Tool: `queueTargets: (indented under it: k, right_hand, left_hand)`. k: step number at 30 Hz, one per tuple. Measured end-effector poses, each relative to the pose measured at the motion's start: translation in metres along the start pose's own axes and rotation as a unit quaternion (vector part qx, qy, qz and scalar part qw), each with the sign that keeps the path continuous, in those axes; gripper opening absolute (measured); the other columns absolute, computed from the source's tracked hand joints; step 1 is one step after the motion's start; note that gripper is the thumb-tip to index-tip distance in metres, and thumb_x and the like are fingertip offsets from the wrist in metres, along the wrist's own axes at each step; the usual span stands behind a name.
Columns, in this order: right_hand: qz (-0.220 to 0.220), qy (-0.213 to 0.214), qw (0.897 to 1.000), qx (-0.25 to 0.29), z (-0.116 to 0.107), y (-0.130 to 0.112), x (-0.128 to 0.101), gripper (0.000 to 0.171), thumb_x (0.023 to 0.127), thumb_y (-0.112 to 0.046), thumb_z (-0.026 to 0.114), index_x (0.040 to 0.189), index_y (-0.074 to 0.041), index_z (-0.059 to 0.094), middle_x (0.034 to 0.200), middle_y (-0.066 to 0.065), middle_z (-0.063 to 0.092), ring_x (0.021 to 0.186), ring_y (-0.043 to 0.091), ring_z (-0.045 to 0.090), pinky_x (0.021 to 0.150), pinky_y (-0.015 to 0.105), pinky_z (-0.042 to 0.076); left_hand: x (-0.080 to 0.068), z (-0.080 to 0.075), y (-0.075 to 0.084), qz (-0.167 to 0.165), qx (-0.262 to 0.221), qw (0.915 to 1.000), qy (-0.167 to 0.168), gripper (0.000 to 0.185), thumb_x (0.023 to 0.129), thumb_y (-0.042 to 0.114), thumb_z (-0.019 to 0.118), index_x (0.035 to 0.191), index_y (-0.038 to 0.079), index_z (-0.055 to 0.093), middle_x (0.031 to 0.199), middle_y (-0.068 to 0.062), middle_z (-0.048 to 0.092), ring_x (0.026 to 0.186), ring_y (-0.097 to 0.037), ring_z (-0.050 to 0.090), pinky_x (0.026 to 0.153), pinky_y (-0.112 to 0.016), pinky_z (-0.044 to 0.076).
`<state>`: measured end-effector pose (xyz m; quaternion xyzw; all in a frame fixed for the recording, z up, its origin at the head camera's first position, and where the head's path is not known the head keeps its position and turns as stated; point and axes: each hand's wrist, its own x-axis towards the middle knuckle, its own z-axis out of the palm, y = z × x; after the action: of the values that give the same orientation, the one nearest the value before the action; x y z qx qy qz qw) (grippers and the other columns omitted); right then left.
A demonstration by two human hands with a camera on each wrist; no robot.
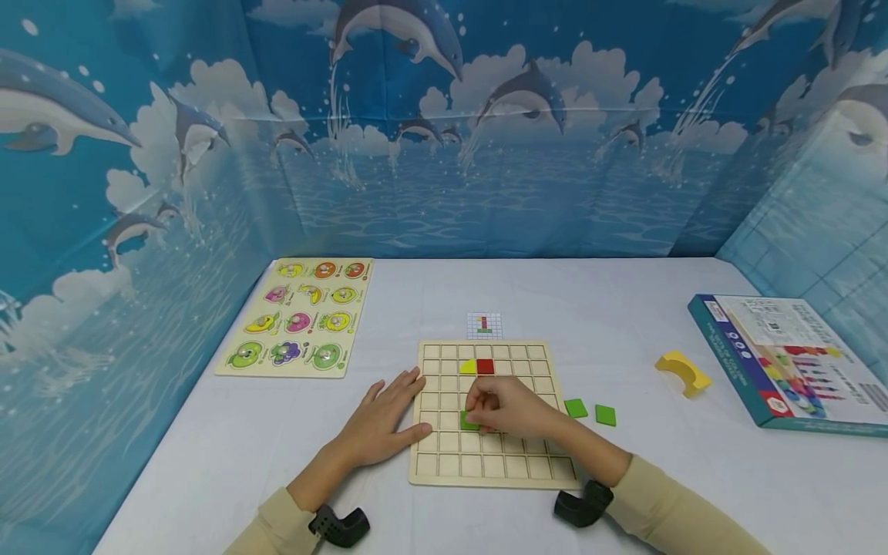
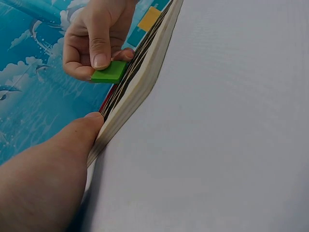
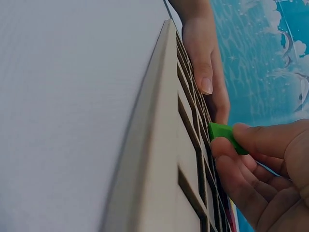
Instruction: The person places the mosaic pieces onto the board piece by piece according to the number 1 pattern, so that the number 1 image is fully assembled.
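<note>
White tabletop: your left hand (image 1: 381, 420) lies flat, steadying the grid board (image 1: 489, 462); your right hand (image 1: 506, 407) pinches the green tile (image 1: 468, 422). Square it with its cell, then press it in.

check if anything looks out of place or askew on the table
Nothing is spilled or damaged. The green tile pinched by the right hand sits tilted, not yet flat in the grid board. Two green tiles and a yellow arch block lie loose beside it.

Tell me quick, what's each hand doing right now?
Left hand: open, resting flat against the wooden grid board.
Right hand: pinching a green tile over the board.
</note>
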<state>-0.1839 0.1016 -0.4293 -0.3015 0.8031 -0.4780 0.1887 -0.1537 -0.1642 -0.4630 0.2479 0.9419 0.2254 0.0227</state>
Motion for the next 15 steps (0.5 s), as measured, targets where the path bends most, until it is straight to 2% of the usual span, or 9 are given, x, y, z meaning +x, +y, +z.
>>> queueTargets:
  k: [8,15]
  right_hand:
    - [-0.008,0.001,1.000,-0.018,0.0015,-0.0019,0.0007,0.010,0.089,-0.009,0.072,0.088,-0.006,0.063,0.071,0.003,0.062,0.061,0.018,0.064,0.057,0.028,0.054]
    - [-0.020,0.013,0.998,-0.063,0.0022,0.0001,0.0023,0.011,0.089,-0.012,0.073,0.084,-0.014,0.064,0.069,-0.006,0.059,0.059,0.010,0.059,0.056,0.025,0.051]
  left_hand:
    - [0.0006,-0.0003,-0.0002,0.002,0.000,1.0000,0.000,0.079,0.095,0.057,0.050,0.154,0.009,0.030,0.161,-0.004,0.022,0.147,-0.021,0.018,0.115,-0.053,0.013]
    - [0.0009,-0.0006,-0.0003,0.006,-0.002,1.0000,0.004,0.078,0.095,0.056,0.050,0.154,0.009,0.030,0.161,-0.004,0.022,0.147,-0.020,0.018,0.115,-0.053,0.013]
